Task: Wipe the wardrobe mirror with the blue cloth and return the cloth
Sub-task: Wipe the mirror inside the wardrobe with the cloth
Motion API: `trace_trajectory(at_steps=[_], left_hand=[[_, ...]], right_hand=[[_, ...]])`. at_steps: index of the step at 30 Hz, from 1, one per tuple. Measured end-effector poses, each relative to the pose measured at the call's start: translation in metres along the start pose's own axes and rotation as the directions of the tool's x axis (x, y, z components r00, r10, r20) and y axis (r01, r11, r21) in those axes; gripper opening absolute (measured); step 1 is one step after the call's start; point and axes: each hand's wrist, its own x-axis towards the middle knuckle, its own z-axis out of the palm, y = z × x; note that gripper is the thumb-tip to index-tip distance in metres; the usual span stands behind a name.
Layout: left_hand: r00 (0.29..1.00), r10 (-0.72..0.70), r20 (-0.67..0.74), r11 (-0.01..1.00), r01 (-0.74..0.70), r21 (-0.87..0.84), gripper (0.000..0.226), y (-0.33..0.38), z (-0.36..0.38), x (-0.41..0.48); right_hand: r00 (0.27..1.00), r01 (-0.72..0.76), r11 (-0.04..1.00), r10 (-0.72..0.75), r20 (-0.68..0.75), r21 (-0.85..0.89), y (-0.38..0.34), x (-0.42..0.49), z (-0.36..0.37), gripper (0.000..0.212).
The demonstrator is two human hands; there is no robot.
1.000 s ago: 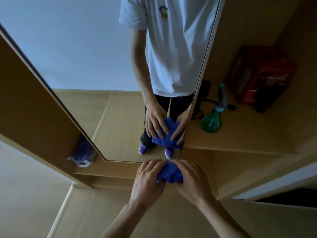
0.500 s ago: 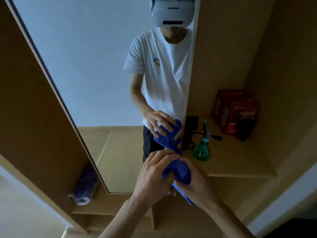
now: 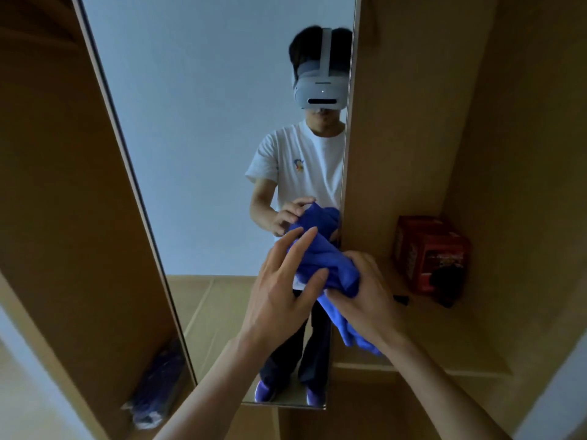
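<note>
The tall wardrobe mirror (image 3: 206,154) stands in front of me and reflects a person holding the cloth. The bunched blue cloth (image 3: 320,258) is held up close to the mirror's right edge, with one end hanging down. My right hand (image 3: 365,296) grips it from the right, fingers curled round the bundle. My left hand (image 3: 282,287) lies against the cloth's left side with fingers straight and spread, thumb touching the fabric.
A red box (image 3: 432,252) sits on the wooden shelf (image 3: 444,344) to the right of the mirror. A plastic bag of blue items (image 3: 158,392) lies low in the left compartment. Wardrobe panels close in on both sides.
Both hands have lifted the cloth from near the mirror's bottom edge to about mid-height. My left hand's fingers have straightened from their grip. The view has tilted upward.
</note>
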Motion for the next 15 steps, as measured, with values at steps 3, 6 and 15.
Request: trace_trajectory(at_steps=[3,6,15], left_hand=[[0.997,-0.007,-0.070,1.000,0.009,0.028,0.060,-0.001,-0.010,0.008],[0.996,-0.005,-0.093,0.998,0.011,0.064,0.060,-0.002,-0.014,0.014],[0.982,-0.067,-0.174,0.988,0.090,0.127,0.058,-0.022,-0.035,0.022]], right_hand=[[0.995,0.043,0.995,-0.051,-0.081,-0.092,-0.010,0.011,-0.006,0.045],[0.995,0.047,0.998,-0.051,-0.087,-0.048,-0.014,0.021,-0.012,0.051],[0.999,-0.054,0.970,0.051,0.017,0.238,-0.019,0.031,-0.005,0.035]])
